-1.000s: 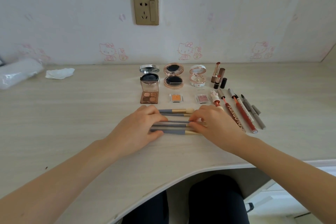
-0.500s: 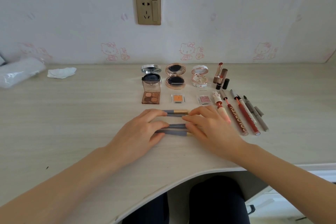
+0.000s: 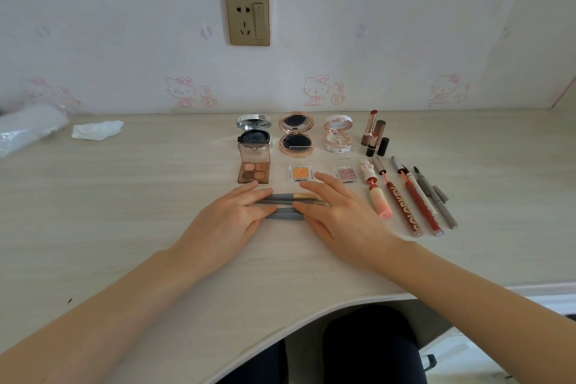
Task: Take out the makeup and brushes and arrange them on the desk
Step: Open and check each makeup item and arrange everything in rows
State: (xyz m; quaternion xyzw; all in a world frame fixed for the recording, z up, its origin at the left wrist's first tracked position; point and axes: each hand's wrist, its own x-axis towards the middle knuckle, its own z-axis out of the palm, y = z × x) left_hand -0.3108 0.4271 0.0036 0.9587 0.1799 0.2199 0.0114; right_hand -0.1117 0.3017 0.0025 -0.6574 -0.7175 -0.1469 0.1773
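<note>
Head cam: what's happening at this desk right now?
A person is arranging makeup on the desk. The left hand and right hand lie flat, fingers straight, on a bundle of grey-handled brushes, one over each end. Behind them sit open compacts and eyeshadow palettes; lipsticks and lip pens are lined up to the right.

two forearms (image 3: 124,305) bare all the way to the frame edge, left hand (image 3: 230,224) and right hand (image 3: 339,218) bare too. black trousers (image 3: 367,349) on both thighs, plain fabric.
</note>
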